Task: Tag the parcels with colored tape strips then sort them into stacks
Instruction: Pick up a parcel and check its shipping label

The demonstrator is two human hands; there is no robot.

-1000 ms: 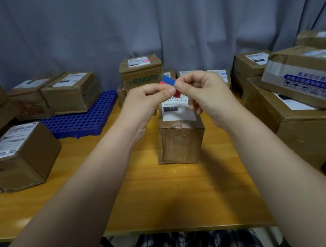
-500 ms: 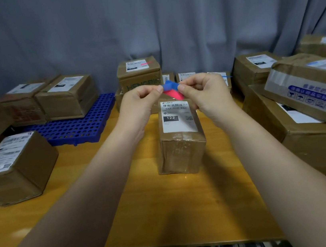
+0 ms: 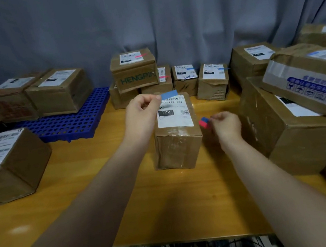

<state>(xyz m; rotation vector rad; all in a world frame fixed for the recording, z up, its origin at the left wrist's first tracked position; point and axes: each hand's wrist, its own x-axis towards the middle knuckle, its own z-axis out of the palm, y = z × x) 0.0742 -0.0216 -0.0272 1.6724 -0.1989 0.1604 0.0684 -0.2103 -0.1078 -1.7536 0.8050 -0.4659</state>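
1. We see a blue pallet [image 3: 68, 124] at the table's [image 3: 169, 206] left.
2. Our left hand [image 3: 142, 115] pinches a blue strip [image 3: 169, 95] over the far edge of the middle parcel [image 3: 177, 134] — labelled 122.
3. Our right hand [image 3: 226, 125] — beside that parcel — pinches the red-and-blue tape pad [image 3: 203, 122].

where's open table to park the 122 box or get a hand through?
Free: the near table strip in front of the 122 parcel, and the patch between it and the left parcel, below the blue pallet. Crowded: the right-side stack and the back row of tagged parcels.
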